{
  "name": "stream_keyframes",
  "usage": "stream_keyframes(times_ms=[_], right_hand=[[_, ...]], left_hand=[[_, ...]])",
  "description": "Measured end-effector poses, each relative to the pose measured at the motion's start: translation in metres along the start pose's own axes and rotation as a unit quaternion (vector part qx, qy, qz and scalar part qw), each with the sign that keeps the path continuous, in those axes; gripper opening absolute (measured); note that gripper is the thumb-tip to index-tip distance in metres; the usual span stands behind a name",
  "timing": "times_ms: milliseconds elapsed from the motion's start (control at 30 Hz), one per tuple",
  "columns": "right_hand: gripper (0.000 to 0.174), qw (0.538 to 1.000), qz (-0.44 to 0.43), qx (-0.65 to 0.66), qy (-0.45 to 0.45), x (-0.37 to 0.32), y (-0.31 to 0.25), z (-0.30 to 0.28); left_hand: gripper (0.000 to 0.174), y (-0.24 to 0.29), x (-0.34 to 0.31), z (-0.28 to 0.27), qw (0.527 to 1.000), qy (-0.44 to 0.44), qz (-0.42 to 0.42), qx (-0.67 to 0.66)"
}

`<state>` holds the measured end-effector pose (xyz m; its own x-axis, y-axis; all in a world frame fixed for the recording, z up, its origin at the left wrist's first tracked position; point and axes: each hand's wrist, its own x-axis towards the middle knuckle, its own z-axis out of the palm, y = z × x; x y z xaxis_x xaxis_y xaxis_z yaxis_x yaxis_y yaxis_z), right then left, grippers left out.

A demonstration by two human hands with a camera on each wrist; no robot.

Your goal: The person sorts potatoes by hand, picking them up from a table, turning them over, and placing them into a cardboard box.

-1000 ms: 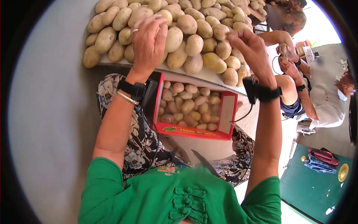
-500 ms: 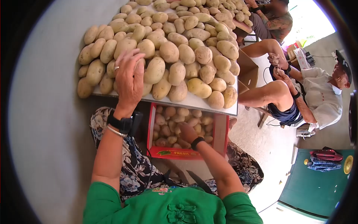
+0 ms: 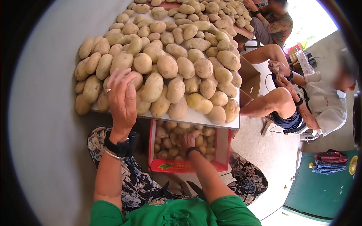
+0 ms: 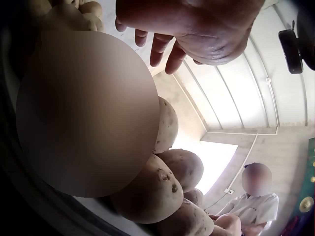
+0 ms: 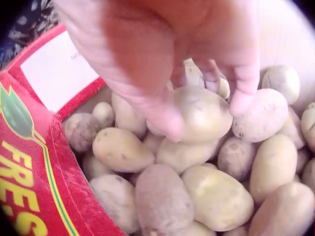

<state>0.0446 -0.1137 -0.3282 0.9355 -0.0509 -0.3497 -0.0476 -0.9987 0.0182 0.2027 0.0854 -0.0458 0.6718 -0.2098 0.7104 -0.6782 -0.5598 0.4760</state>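
Observation:
My left hand (image 3: pixel 122 101), with a ring on one finger, lies palm down at the near edge of the potato pile (image 3: pixel 166 67); its fingers are loosely extended. In the left wrist view that hand (image 4: pixel 197 29) shows with spread fingers above large potatoes (image 4: pixel 147 189) and grips none. Down inside the red box (image 3: pixel 215 166), my right hand (image 3: pixel 186 142) is among smaller potatoes. The right wrist view shows this hand (image 5: pixel 167 54) with thumb and fingers around a pale potato (image 5: pixel 204 115), which rests over other potatoes (image 5: pixel 162 199); the palm side is partly hidden.
The white tabletop's edge (image 3: pixel 233 121) overhangs the far part of the box. To the right sits a person in a white shirt (image 3: pixel 324 107), beside an open cardboard box (image 3: pixel 249 77). Another person (image 3: pixel 277 28) sits at the back. A green surface (image 3: pixel 316 188) lies at lower right.
My right hand has moved from the pile's right side down into the box. My left hand stays at the pile's near edge. The view has shifted, showing more of the table.

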Motion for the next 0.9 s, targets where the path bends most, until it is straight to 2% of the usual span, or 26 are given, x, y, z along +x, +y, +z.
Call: stream_keyframes(times_ms=[100,167,200,267,300,333,400,433,500,567,600,633,733,767,800,900], right_hand=[[0.014,0.998,-0.033,-0.027,0.04,-0.001,0.001,0.0],[0.024,0.996,-0.037,0.064,-0.057,-0.001,0.01,0.014],[0.024,0.996,-0.033,0.061,-0.055,-0.009,0.013,0.012],[0.033,0.968,-0.043,0.24,-0.062,-0.031,0.006,-0.009],[0.044,0.952,-0.037,0.288,-0.098,-0.039,0.002,-0.034],[0.044,0.952,-0.035,0.288,-0.097,-0.046,-0.001,-0.05],[0.051,0.934,-0.064,0.351,-0.033,-0.061,-0.004,-0.079],[0.058,0.91,-0.063,0.409,-0.026,-0.068,-0.004,-0.099],[0.058,0.879,-0.016,0.476,-0.023,-0.09,0.0,-0.154],[0.062,0.893,-0.071,0.443,0.044,-0.111,0.02,-0.207],[0.058,0.882,-0.076,0.465,0.028,-0.118,0.031,-0.233],[0.056,0.851,-0.132,0.501,0.087,-0.12,0.047,-0.243],[0.053,0.871,-0.07,0.448,0.189,-0.131,0.079,-0.303],[0.051,0.865,-0.111,0.392,0.292,-0.12,0.089,-0.312],[0.048,0.886,-0.055,0.37,0.274,-0.115,0.1,-0.325],[0.046,0.9,-0.053,0.297,0.316,-0.09,0.115,-0.341]], left_hand=[[0.031,-0.002,-0.001,-0.002,1.0,-0.002,-0.004,0.003],[0.031,0.0,0.0,0.001,1.0,0.0,-0.008,0.002],[0.031,0.003,0.001,0.003,1.0,0.002,-0.007,-0.002],[0.028,0.007,0.003,0.004,1.0,0.012,0.009,-0.008],[0.028,0.008,0.004,0.004,1.0,0.012,0.01,-0.008],[0.029,0.009,0.004,0.005,1.0,0.009,0.01,-0.016],[0.029,0.014,0.003,0.012,0.999,0.007,0.011,-0.032],[0.029,0.015,0.003,0.014,0.999,0.012,0.014,-0.03],[0.029,0.015,0.006,0.015,0.999,0.019,0.021,-0.025],[0.029,0.017,0.005,0.02,0.999,0.027,0.013,-0.037],[0.029,0.019,0.004,0.022,0.999,0.024,0.013,-0.042],[0.029,0.02,0.004,0.023,0.999,0.024,0.018,-0.035],[0.03,0.02,0.006,0.024,0.999,0.032,0.024,-0.033],[0.03,0.02,0.005,0.025,0.998,0.032,0.022,-0.04],[0.03,0.021,0.002,0.026,0.998,0.032,0.021,-0.044],[0.031,0.015,0.005,0.025,0.999,0.038,0.032,-0.021]])
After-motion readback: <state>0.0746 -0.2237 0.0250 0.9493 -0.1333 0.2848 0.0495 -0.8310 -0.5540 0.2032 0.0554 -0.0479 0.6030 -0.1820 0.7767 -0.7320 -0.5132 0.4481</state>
